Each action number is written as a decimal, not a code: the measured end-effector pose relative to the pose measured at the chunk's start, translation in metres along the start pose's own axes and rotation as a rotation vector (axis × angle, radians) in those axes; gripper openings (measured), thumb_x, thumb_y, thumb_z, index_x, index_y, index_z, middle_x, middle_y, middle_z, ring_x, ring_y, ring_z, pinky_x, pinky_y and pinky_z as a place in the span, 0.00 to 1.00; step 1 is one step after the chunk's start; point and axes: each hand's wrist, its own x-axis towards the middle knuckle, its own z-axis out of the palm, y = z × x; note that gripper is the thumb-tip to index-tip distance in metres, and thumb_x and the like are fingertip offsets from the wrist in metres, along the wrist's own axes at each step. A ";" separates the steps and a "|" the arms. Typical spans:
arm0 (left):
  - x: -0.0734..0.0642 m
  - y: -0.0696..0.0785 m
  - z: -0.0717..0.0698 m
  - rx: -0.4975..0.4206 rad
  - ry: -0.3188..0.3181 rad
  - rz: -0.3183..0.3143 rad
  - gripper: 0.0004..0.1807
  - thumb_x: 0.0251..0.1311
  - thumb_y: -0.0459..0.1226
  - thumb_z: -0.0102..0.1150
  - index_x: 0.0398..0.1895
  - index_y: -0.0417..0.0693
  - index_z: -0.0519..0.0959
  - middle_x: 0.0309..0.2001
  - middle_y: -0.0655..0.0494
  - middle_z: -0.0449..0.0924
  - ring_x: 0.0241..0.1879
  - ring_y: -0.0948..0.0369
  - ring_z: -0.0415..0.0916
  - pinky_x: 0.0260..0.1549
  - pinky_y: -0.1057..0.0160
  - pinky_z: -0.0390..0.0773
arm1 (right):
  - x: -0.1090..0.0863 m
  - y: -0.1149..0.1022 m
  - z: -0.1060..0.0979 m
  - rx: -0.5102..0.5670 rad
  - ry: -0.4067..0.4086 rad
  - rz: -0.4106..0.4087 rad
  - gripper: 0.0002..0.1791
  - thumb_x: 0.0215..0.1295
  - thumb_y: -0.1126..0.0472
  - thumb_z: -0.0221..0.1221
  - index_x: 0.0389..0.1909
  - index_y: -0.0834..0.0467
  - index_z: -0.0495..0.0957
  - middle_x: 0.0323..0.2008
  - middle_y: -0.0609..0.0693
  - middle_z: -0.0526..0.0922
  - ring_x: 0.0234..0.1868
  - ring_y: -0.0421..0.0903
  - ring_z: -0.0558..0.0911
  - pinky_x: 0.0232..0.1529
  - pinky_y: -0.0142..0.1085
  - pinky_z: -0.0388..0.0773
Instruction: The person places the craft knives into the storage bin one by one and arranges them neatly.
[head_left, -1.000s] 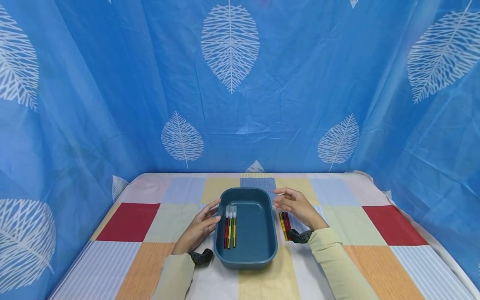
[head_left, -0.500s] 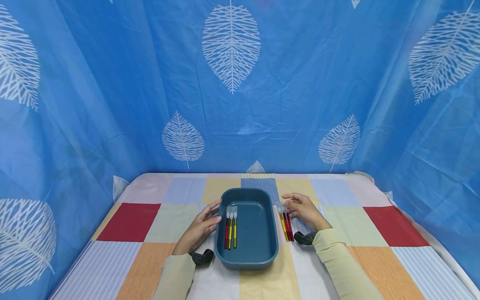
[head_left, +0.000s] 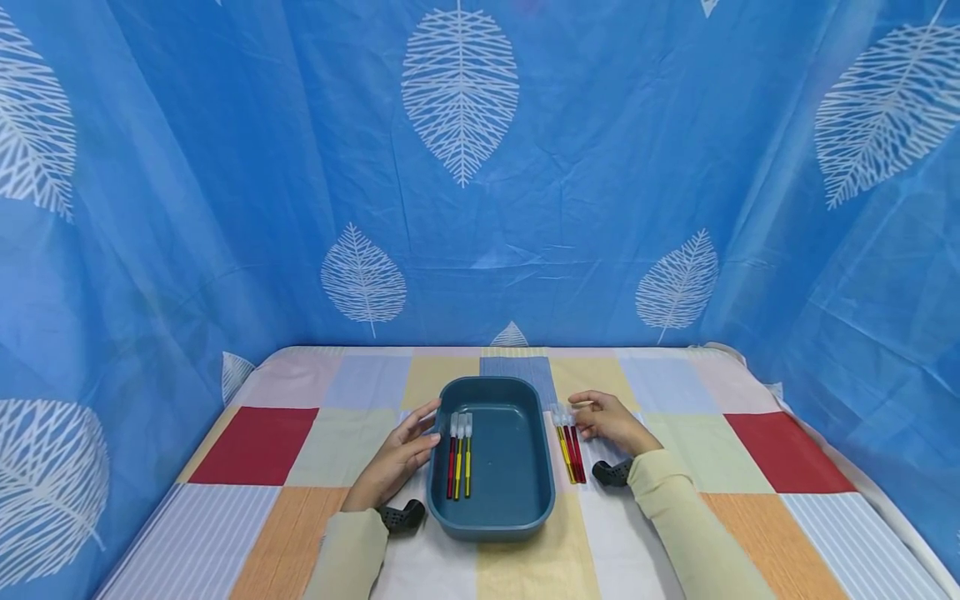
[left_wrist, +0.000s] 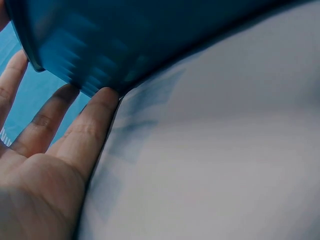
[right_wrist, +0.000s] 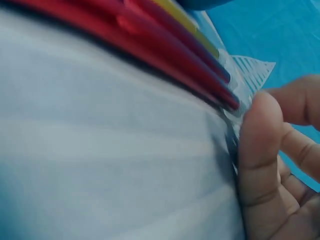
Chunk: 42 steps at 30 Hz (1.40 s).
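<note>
I rest the left hand (head_left: pixel 396 460), fingers spread, against the tray (head_left: pixel 513 471). Whether the right hand (head_left: pixel 609 423) pinches the nearest pen (head_left: pixel 577 456), I cannot tell.

Tray (head_left: pixel 513 475): blue-green, rounded corners, upright.
Pens inside (head_left: pixel 458 462): one red, two yellow, pale-ended, lengthwise at left.
Pens outside (head_left: pixel 572 454): one yellow, two red, pale-ended, right beside the tray.

The head view is bright. The right wrist view is dimmer: thin, shiny red pens (right_wrist: pixel 185 75) look blurry, and soft shadow darkens the pale cloth-covered worktop (right_wrist: pixel 110 150).
</note>
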 end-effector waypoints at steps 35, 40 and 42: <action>0.000 0.000 0.002 0.012 0.012 0.000 0.38 0.76 0.31 0.58 0.86 0.43 0.59 0.84 0.31 0.51 0.81 0.36 0.56 0.75 0.43 0.68 | -0.014 -0.015 -0.012 -0.045 -0.114 0.038 0.28 0.80 0.75 0.53 0.76 0.76 0.60 0.43 0.57 0.82 0.36 0.43 0.82 0.39 0.35 0.89; -0.001 -0.001 0.002 0.008 0.019 -0.006 0.38 0.75 0.31 0.59 0.86 0.43 0.59 0.84 0.31 0.51 0.81 0.35 0.55 0.74 0.45 0.69 | -0.021 -0.021 -0.012 -0.058 -0.106 0.004 0.28 0.81 0.74 0.53 0.77 0.75 0.59 0.45 0.59 0.81 0.39 0.45 0.83 0.41 0.37 0.90; -0.001 -0.002 0.002 0.004 0.023 -0.011 0.38 0.75 0.31 0.59 0.86 0.43 0.59 0.84 0.31 0.51 0.81 0.36 0.55 0.74 0.46 0.70 | -0.023 -0.024 -0.012 -0.060 -0.110 -0.011 0.28 0.81 0.73 0.54 0.77 0.74 0.60 0.44 0.58 0.81 0.39 0.45 0.83 0.41 0.38 0.90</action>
